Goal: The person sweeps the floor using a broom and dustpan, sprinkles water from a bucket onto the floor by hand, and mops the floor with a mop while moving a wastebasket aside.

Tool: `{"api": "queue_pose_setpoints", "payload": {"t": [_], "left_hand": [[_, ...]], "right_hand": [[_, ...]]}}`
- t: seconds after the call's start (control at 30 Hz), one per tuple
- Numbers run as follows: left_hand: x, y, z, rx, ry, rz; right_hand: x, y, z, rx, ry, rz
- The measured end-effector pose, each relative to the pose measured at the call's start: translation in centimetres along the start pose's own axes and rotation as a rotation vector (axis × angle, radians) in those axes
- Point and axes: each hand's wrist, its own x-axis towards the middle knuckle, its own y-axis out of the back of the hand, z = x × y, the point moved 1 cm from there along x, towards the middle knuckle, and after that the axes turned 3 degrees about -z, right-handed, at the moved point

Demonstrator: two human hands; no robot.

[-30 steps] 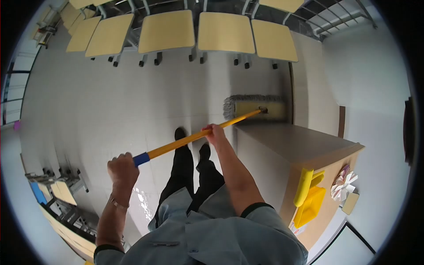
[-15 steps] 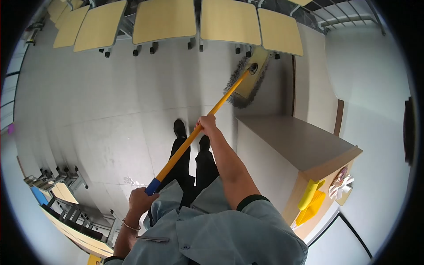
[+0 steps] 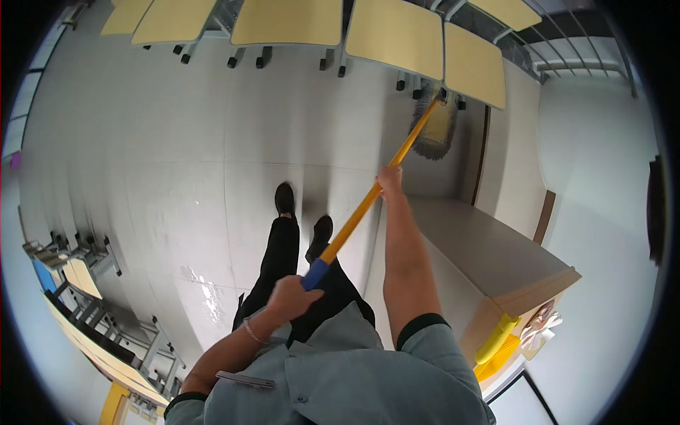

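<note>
A dust mop (image 3: pixel 354 217) with an orange handle and a blue grip end runs diagonally ahead of me. My left hand (image 3: pixel 292 298) is closed around its blue end, near my waist. Further up the handle, my right hand (image 3: pixel 389 181) wraps the orange shaft with the arm stretched forward. The mop head (image 3: pixel 438 131), yellowish on top with a grey fringe, lies flat on the floor. Its far part is hidden under the edge of a desk (image 3: pixel 474 64).
Several wood-topped desks (image 3: pixel 286 21) on metal legs stand in a row ahead. To the right is a cabinet or podium (image 3: pixel 489 241), with yellow items (image 3: pixel 498 340) on its side, beside a wall. Desk frames (image 3: pixel 92 276) stand at left. The tile floor (image 3: pixel 170 142) has shiny patches near my feet.
Both hands have moved right and forward with the mop. The mop head has slid further under the desk, by the wall. My feet have shifted and the view has turned slightly.
</note>
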Motion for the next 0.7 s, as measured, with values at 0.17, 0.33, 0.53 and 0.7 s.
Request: {"api": "queue_pose_setpoints", "payload": {"t": [0.17, 0.33, 0.53, 0.7], "left_hand": [[-6.5, 5.4, -6.7, 0.247, 0.078, 0.171], [-19.7, 12.0, -5.3, 0.529, 0.141, 0.449], [-33.5, 10.0, -7.8, 0.569, 0.353, 0.713], [-36.7, 4.4, -8.0, 0.317, 0.585, 0.720]], "right_hand": [[-5.3, -2.4, -6.2, 0.957, -0.310, 0.074], [-19.6, 0.9, -18.3, 1.726, -0.499, -0.077], [-31.5, -3.8, -24.1, 1.747, -0.509, -0.410], [-34.6, -4.0, -24.2, 1.515, -0.417, -0.534]]}}
